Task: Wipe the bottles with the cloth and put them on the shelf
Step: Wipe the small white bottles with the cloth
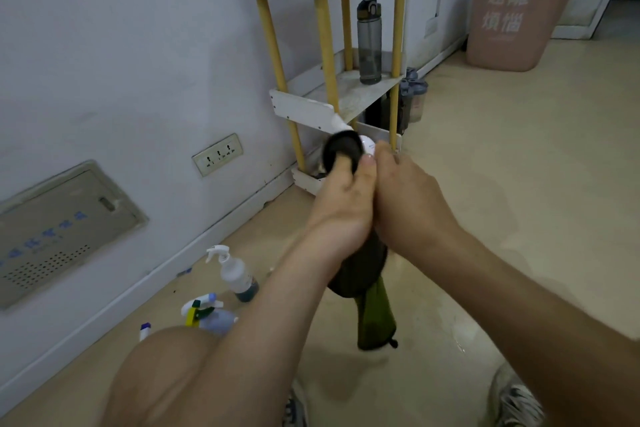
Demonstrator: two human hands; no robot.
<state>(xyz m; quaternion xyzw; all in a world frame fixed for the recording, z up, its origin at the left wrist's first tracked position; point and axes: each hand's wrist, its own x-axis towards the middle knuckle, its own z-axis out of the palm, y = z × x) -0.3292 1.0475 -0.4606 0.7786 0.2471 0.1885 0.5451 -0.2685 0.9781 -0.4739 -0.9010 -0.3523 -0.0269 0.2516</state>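
Your left hand (341, 198) grips the white bottle (367, 144) just in front of the shelf (304, 107), thumb against its black cap (341, 149). Your right hand (408, 198), pressed beside the left, curls round the same bottle. The dark green cloth (375, 315) hangs from between both palms. A grey water bottle (370, 42) stands on the middle tier.

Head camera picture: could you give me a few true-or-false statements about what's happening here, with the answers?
1. The left hand and right hand hold a white bottle partly wrapped in a dark cloth. True.
2. The grey water bottle lies on the floor. False: it stands upright on the shelf.
3. A spray bottle stands on the floor near the wall. True.
4. The bin is blue. False: it is pink.
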